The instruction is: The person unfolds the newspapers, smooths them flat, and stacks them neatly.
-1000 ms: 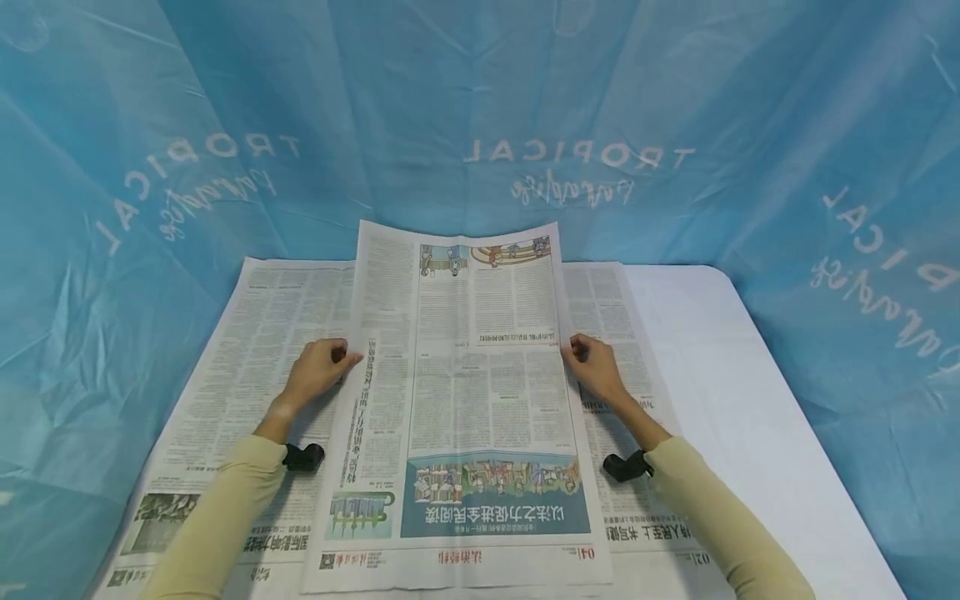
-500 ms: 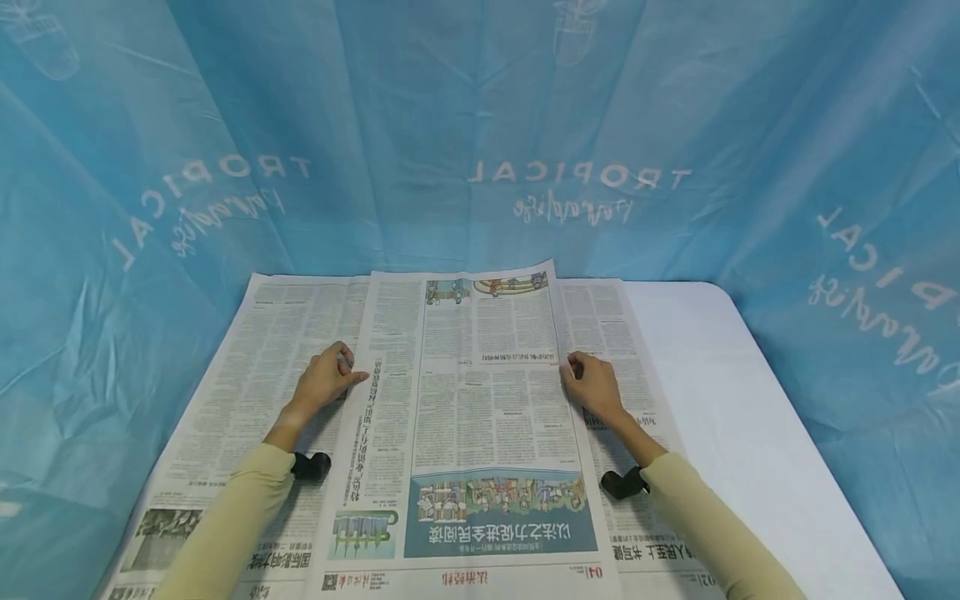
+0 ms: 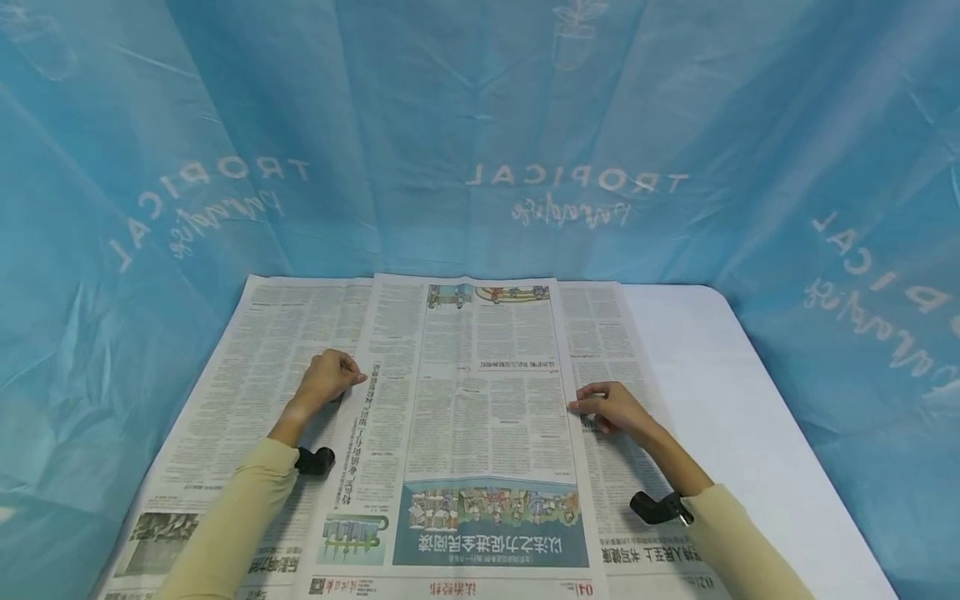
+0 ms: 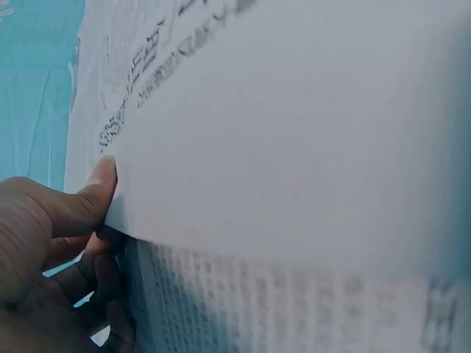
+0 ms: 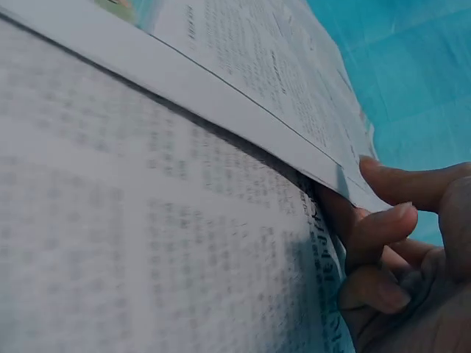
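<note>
Pinching opposite long edges of the folded newspaper sheet (image 3: pixel 465 417), left hand (image 3: pixel 326 379) and right hand (image 3: pixel 611 407) flank it, long axis running away across the desk (image 3: pixel 750 400).

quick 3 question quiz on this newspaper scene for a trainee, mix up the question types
1. True or false: the left hand pinches the left edge of the top sheet.
2. What lies under the top sheet? A) a bare blue cloth B) an opened newspaper C) a tray
3. Fill in: the right hand is at the top sheet's ____ edge.

Key: 1 true; 2 B; 3 right
</note>
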The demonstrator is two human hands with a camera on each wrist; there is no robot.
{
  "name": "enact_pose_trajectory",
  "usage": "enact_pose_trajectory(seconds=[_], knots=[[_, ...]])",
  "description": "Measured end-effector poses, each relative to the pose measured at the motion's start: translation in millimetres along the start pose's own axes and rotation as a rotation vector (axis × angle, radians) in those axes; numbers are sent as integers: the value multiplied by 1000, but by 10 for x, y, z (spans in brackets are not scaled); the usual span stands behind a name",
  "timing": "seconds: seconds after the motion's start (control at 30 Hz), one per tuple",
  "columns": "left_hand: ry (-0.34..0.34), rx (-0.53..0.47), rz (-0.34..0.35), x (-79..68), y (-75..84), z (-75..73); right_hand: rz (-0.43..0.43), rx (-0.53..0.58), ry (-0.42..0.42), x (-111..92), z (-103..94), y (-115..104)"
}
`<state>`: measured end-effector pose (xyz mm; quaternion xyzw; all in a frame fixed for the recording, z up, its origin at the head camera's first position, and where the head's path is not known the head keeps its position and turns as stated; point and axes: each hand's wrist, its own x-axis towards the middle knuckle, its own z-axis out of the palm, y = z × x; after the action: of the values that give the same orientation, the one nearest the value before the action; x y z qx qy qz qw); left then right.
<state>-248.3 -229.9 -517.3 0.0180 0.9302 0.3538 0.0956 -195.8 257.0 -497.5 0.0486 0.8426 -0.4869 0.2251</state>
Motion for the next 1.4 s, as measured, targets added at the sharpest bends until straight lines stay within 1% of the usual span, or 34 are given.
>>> enact_pose_trajectory(seconds=[0.1,0.2,0.3,0.33,0.4,0.5,0.53,0.57,0.63,0.67,0.7,0.73,0.8,0.83,0.9,0.93,1.0,1.03,1.1,1.17,1.23,1.4], knots=[[17,19,-23,5,37,-15,14,9,-51,-73,-11,32],[49,21,-30,-12,92,-11,1,3,-91,-120,-16,65],[64,10,-29,-45,143,12,-15,12,-118,-142,-16,115],[65,19,-41,-57,159,19,-18,24,-126,-142,-15,134],[55,65,-79,-67,187,26,-21,51,-137,-142,-10,173],[13,185,-127,-57,240,17,-29,75,-139,-138,3,216],[1,227,-136,-46,259,18,-40,76,-142,-135,7,226],[-7,257,-131,-34,281,22,-53,78,-146,-134,12,233],[-5,282,-90,-18,330,52,-81,78,-161,-130,21,240],[10,283,-56,-5,357,80,-99,82,-169,-128,26,245],[27,274,-5,7,389,113,-113,86,-176,-126,31,244],[41,244,50,18,429,155,-127,93,-183,-124,36,245],[43,143,168,55,524,260,-138,106,-185,-125,44,241],[33,82,225,77,583,319,-142,109,-178,-126,48,240],[-17,-38,326,128,719,440,-146,106,-161,-129,55,240],[-49,-94,358,152,793,504,-151,105,-153,-131,60,239],[-108,-156,416,192,948,621,-158,98,-135,-135,71,240],[-127,-148,443,210,1024,677,-164,95,-126,-136,78,240],[-157,-114,482,245,1166,786,-173,89,-109,-136,95,237],[-180,-75,503,286,1300,897,-183,87,-85,-142,100,237],[-180,-29,500,328,1410,1000,-194,89,-65,-145,110,233],[-150,-1,454,418,1620,1242,-207,102,-64,-156,147,251]])
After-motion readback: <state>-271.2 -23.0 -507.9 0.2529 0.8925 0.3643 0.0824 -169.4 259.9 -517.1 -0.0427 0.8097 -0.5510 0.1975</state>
